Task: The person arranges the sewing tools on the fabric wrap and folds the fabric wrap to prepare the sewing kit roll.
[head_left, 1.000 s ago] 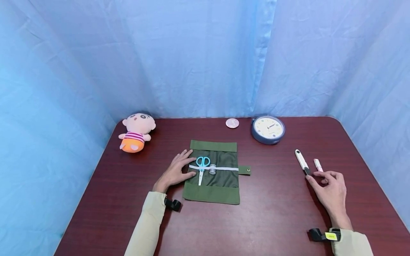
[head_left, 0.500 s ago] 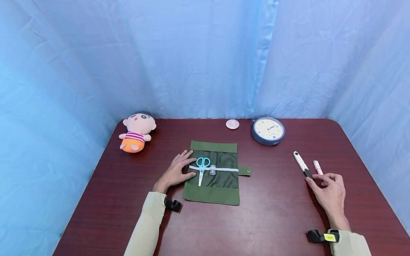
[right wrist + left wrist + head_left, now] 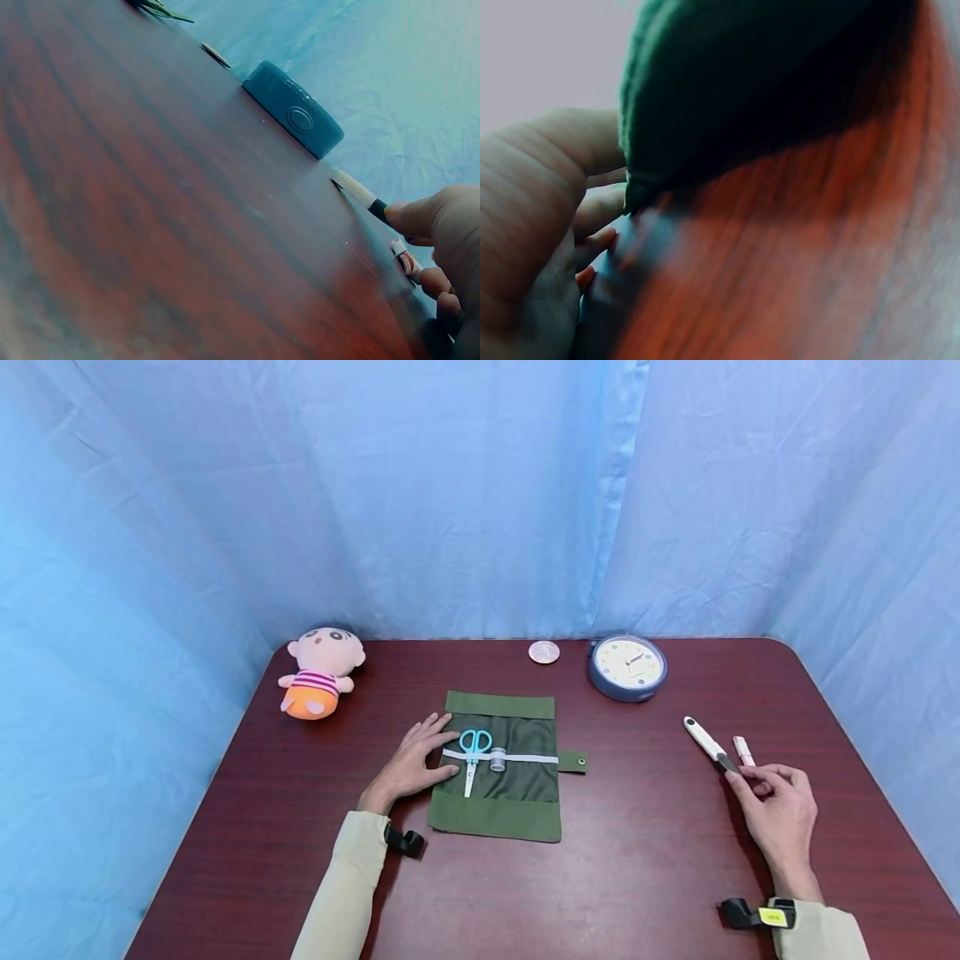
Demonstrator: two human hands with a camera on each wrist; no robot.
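In the head view a green fabric tool roll (image 3: pixel 495 820) lies unfolded on the table. Light-blue-handled scissors (image 3: pixel 476 742) and a small grey spool (image 3: pixel 498 762) sit under its white elastic strap (image 3: pixel 532 758). My left hand (image 3: pixel 411 764) rests with spread fingers on the roll's left edge; the green cloth (image 3: pixel 705 82) fills the upper left wrist view. Over at the right, my right hand (image 3: pixel 780 806) pinches the dark end of a slim white-and-black tool (image 3: pixel 703 737) between thumb and forefinger. Its covered tip is hidden. Beside those fingers lies a pink-and-white tube (image 3: pixel 742 749).
A blue round clock (image 3: pixel 628 668) and a shiny pinkish disc (image 3: pixel 543 652) stand near the back edge. At the back left sits a plush doll (image 3: pixel 318 672). Blue curtains (image 3: pixel 450 502) enclose the table (image 3: pixel 637 877).
The white end of the slim tool has swung slightly left, and my right hand has shifted a little with it. My left hand keeps its place on the roll.
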